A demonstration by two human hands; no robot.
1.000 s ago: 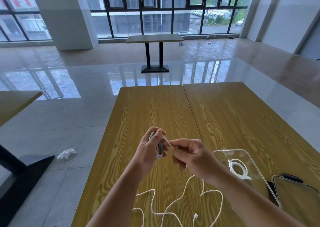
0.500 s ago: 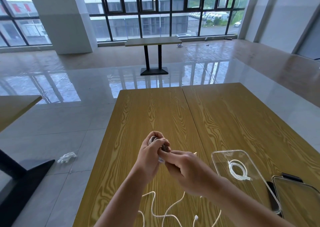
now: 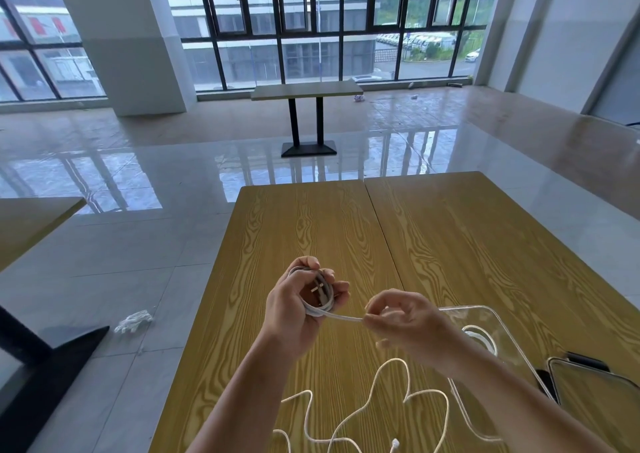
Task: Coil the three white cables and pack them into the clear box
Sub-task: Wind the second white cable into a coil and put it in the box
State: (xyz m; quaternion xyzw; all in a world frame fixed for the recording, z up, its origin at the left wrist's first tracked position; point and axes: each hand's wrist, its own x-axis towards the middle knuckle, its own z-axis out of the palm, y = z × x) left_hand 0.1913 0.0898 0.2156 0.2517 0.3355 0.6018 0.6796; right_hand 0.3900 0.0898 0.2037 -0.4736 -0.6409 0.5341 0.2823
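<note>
Fingers of the left hand (image 3: pixel 298 310) curl around a partly wound white cable (image 3: pixel 320 295) above the table (image 3: pixel 450 244); the right hand (image 3: pixel 401 321) pinches its taut strand. Near the table's right edge, a clear box (image 3: pixel 498 317) holds a coiled cable (image 3: pixel 483 336).

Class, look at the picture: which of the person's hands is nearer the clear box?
The right hand overlaps the clear box's near-left edge; the left hand holds a coil further left.
</note>
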